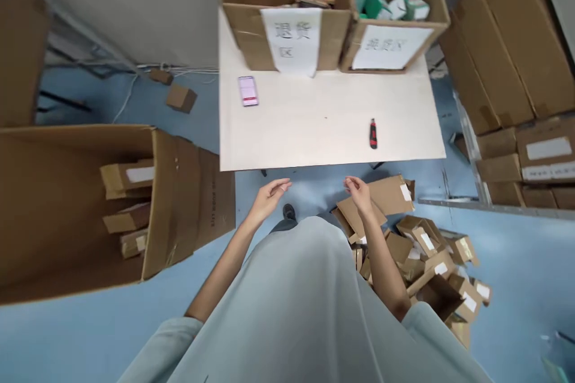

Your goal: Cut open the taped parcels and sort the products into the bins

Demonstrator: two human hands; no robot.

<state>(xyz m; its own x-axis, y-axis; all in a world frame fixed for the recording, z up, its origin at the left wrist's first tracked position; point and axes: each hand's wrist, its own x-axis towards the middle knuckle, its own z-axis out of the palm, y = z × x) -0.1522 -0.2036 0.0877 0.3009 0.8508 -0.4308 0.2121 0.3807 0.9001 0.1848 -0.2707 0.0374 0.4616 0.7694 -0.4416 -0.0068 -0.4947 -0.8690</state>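
My left hand (pixel 269 196) hangs in the air just below the front edge of the white table (pixel 314 131), fingers loosely curled and apart, holding nothing. My right hand (pixel 358 190) is raised at the same height a little to the right, also loosely open and empty. A red and black utility knife (pixel 372 133) lies on the table in front of my right hand. A phone (pixel 248 91) with a pink screen lies at the table's left.
Two open cardboard boxes with paper labels (pixel 287 9) (pixel 395 18) stand at the table's back. A large carton (pixel 81 203) with small parcels lies on its side at left. Several opened small boxes (pixel 431 251) are piled on the blue floor at right. Stacked cartons (pixel 516 72) stand at far right.
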